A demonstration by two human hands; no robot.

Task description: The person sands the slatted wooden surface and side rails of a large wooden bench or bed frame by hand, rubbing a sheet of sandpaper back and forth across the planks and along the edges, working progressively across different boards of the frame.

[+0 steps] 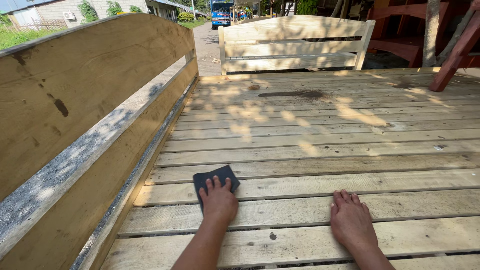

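Pale wooden slats (320, 145) make up a wide platform with a tall side rail (85, 115) on the left. The left hand (218, 200) presses flat, fingers slightly spread, on a dark sheet of sandpaper (215, 176) lying on a near slat beside the rail, while the right hand (351, 220) rests palm down and empty 1 slat nearer. Judging by the dark stain (292, 93) and rough patches farther off, most of the boards look unsanded.
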